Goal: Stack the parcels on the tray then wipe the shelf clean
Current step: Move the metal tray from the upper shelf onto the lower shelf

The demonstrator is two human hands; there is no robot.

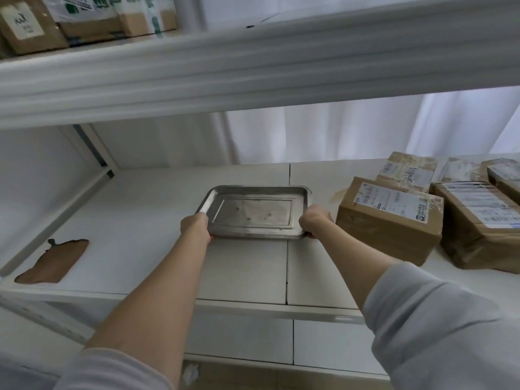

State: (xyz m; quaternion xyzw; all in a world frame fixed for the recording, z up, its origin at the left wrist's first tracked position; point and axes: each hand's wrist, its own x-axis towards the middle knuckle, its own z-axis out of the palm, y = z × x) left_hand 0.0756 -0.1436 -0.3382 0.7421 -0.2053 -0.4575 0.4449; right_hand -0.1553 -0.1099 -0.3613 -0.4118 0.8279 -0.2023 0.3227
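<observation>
- The left hand grips the near left corner of the metal tray, and the right hand grips the near right corner. The fingers of both hands are curled around the rim.
- I think the two-handed hold keeps the tray level and lets the person place it straight.
- The tray lies flat in the middle of the white shelf, and nothing is inside it. I cannot tell if it rests on the shelf or is just above it.
- The parcels stand in a group at the right side of the shelf. None of them is on the tray yet.
- The nearest parcel is just beside the right hand and near the right edge of the tray. In my judgement this makes a short way for moving the parcels.
- The stacking is not yet begun, and the wiping comes after it.
- At the left of the shelf there is a brown patch, well apart from the tray. I cannot tell what it is.
- On the upper shelf some other boxes stand.
</observation>
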